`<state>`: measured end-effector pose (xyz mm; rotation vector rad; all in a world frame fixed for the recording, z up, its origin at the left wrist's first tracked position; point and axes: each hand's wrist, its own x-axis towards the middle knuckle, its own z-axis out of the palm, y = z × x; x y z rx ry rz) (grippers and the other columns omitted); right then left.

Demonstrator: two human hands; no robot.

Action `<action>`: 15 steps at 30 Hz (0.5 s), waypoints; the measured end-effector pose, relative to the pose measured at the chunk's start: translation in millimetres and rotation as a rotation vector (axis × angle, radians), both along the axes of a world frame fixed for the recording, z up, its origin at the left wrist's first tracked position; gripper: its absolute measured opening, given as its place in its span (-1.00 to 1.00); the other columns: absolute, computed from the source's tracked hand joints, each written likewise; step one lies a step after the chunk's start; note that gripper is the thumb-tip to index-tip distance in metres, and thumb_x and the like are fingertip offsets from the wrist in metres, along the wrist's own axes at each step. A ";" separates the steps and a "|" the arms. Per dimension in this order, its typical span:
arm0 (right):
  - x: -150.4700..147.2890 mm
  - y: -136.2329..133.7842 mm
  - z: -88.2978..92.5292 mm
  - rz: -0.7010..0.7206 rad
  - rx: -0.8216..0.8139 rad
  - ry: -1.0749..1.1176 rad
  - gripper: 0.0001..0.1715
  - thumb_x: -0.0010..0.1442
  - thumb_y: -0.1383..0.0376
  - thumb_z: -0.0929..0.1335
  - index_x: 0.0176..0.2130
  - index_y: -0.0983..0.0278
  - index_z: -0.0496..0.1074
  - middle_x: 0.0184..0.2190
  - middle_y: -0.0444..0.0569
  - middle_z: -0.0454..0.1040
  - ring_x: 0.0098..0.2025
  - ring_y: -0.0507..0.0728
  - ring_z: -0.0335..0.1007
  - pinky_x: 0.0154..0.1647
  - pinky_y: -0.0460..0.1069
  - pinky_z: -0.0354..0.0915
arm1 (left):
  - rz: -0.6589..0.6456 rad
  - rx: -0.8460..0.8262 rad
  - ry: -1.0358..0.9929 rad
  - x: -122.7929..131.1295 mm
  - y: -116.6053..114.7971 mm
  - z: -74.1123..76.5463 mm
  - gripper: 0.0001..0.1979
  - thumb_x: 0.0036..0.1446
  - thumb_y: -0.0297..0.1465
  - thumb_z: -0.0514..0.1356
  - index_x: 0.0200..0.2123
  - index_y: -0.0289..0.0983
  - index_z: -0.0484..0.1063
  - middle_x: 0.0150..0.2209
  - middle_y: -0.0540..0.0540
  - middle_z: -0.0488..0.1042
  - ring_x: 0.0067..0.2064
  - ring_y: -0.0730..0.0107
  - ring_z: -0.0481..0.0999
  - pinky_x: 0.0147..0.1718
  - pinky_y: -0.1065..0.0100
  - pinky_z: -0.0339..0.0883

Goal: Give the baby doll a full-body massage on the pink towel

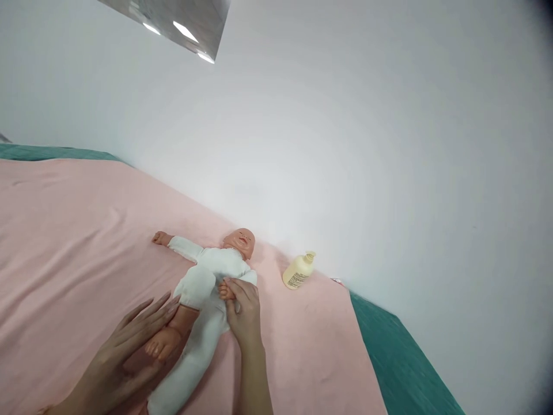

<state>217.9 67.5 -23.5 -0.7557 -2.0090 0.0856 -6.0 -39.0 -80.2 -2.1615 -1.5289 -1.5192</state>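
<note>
A baby doll in a white suit lies on its back on a pink sheet, its head toward the wall. The doll's bare foot and lower leg stick out of one pushed-up trouser leg; the other leg is covered. Beside that bare leg is my left hand, fingers stretched out, its fingertips near the doll's knee. My right hand is closed around the doll's small hand over its belly. The doll's other arm lies stretched out to the left.
A pale yellow pump bottle stands on the sheet to the right of the doll. Green cloth shows past the sheet's edges. A white wall rises behind, with a shiny grey panel at the top.
</note>
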 end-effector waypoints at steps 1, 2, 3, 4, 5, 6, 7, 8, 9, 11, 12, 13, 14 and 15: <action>0.1 0.4 -0.1 0.001 -0.002 -0.003 -0.44 0.10 0.55 0.25 0.04 0.18 0.44 -0.08 -0.04 0.54 -0.05 0.12 0.43 -0.03 0.08 0.32 | -0.023 0.033 0.005 1.3 2.9 5.3 -0.41 0.15 -0.30 0.14 0.26 -0.13 0.16 0.17 -0.09 0.40 0.18 0.08 0.38 0.12 0.10 0.32; 0.2 0.8 -0.4 0.001 -0.004 -0.005 -0.44 0.10 0.54 0.25 0.04 0.18 0.45 -0.08 -0.04 0.55 -0.05 0.13 0.43 -0.03 0.08 0.32 | -0.042 0.061 0.007 2.5 5.4 10.4 -0.42 0.16 -0.31 0.14 0.26 -0.17 0.16 0.16 -0.13 0.40 0.17 0.09 0.39 0.12 0.11 0.32; 0.3 1.1 -0.8 0.001 -0.007 -0.003 -0.45 0.10 0.54 0.26 0.03 0.18 0.45 -0.08 -0.04 0.55 -0.05 0.13 0.43 -0.03 0.08 0.33 | -0.054 0.078 0.007 3.5 7.4 15.2 -0.43 0.18 -0.31 0.13 0.25 -0.19 0.16 0.16 -0.15 0.40 0.17 0.09 0.39 0.12 0.12 0.32; 0.6 1.2 -1.2 -0.001 -0.013 0.000 -0.45 0.10 0.54 0.26 0.03 0.17 0.45 -0.08 -0.04 0.55 -0.05 0.13 0.43 -0.03 0.08 0.33 | -0.059 0.084 0.007 4.2 9.2 19.3 -0.44 0.19 -0.30 0.11 0.25 -0.20 0.16 0.16 -0.17 0.41 0.17 0.11 0.39 0.13 0.13 0.31; 0.9 1.3 -1.6 -0.002 -0.022 0.004 -0.45 0.10 0.53 0.26 0.03 0.17 0.45 -0.08 -0.03 0.55 -0.05 0.13 0.43 -0.02 0.08 0.33 | -0.065 0.082 0.015 4.5 10.5 22.6 -0.44 0.20 -0.29 0.11 0.26 -0.20 0.15 0.16 -0.17 0.40 0.17 0.12 0.39 0.14 0.14 0.31; 1.4 1.2 -1.8 -0.004 -0.033 0.011 -0.45 0.10 0.53 0.27 0.03 0.16 0.46 -0.08 -0.03 0.55 -0.04 0.13 0.43 -0.01 0.08 0.33 | -0.071 0.075 0.029 4.5 11.5 24.9 -0.43 0.20 -0.29 0.11 0.27 -0.19 0.14 0.17 -0.17 0.39 0.18 0.14 0.39 0.14 0.16 0.30; 2.0 1.1 -2.0 -0.005 -0.048 0.021 -0.46 0.10 0.52 0.27 0.03 0.16 0.46 -0.08 -0.04 0.55 -0.04 0.13 0.43 -0.01 0.08 0.34 | -0.077 0.067 0.044 4.3 12.2 26.2 -0.41 0.20 -0.29 0.13 0.28 -0.19 0.12 0.17 -0.16 0.39 0.18 0.16 0.38 0.15 0.18 0.29; 2.7 1.0 -2.0 -0.006 -0.065 0.034 -0.46 0.11 0.51 0.28 0.03 0.15 0.46 -0.07 -0.04 0.55 -0.04 0.14 0.43 0.00 0.09 0.34 | -0.088 0.063 0.065 4.1 12.5 26.5 -0.38 0.18 -0.28 0.15 0.29 -0.18 0.10 0.18 -0.15 0.38 0.17 0.17 0.39 0.15 0.21 0.29; 3.5 0.9 -1.9 -0.010 -0.085 0.053 -0.47 0.11 0.50 0.28 0.03 0.14 0.47 -0.07 -0.04 0.55 -0.03 0.13 0.43 0.01 0.09 0.34 | -0.094 0.055 0.074 3.9 12.4 26.2 -0.35 0.16 -0.28 0.17 0.30 -0.15 0.09 0.18 -0.13 0.38 0.17 0.19 0.39 0.14 0.23 0.30; 5.5 1.1 -2.0 -0.022 -0.131 0.102 -0.52 0.13 0.46 0.31 0.02 0.13 0.48 -0.07 -0.04 0.55 -0.01 0.14 0.43 0.03 0.09 0.35 | -0.082 0.022 0.026 4.3 10.3 25.0 -0.37 0.16 -0.27 0.15 0.29 -0.09 0.08 0.19 -0.04 0.37 0.18 0.19 0.38 0.14 0.19 0.29; 6.6 1.2 -2.2 -0.032 -0.157 0.132 -0.54 0.14 0.44 0.32 0.02 0.13 0.48 -0.06 -0.04 0.55 0.00 0.15 0.43 0.04 0.10 0.36 | -0.069 0.001 -0.022 4.8 8.1 25.0 -0.39 0.17 -0.27 0.13 0.29 -0.05 0.09 0.20 0.00 0.36 0.19 0.18 0.36 0.15 0.16 0.28; 7.7 1.5 -2.4 -0.044 -0.186 0.166 -0.57 0.16 0.40 0.33 0.01 0.14 0.48 -0.07 -0.03 0.55 0.00 0.16 0.42 0.04 0.11 0.36 | -0.058 -0.021 -0.065 5.3 4.9 25.9 -0.40 0.18 -0.26 0.11 0.28 0.00 0.09 0.21 0.05 0.35 0.20 0.18 0.34 0.16 0.13 0.26; 8.8 1.8 -2.6 -0.056 -0.216 0.202 -0.59 0.17 0.37 0.34 0.01 0.15 0.48 -0.07 -0.02 0.55 0.01 0.17 0.42 0.05 0.12 0.36 | -0.043 -0.043 -0.090 5.6 0.6 27.8 -0.42 0.19 -0.25 0.10 0.27 0.03 0.10 0.21 0.09 0.34 0.21 0.19 0.33 0.17 0.11 0.25; 9.8 2.0 -2.6 -0.067 -0.244 0.242 -0.61 0.18 0.33 0.35 0.02 0.16 0.48 -0.07 0.00 0.55 0.02 0.18 0.42 0.06 0.13 0.35 | -0.026 -0.062 -0.095 5.5 -4.8 31.0 -0.44 0.19 -0.24 0.08 0.26 0.06 0.11 0.20 0.13 0.35 0.20 0.20 0.34 0.16 0.11 0.25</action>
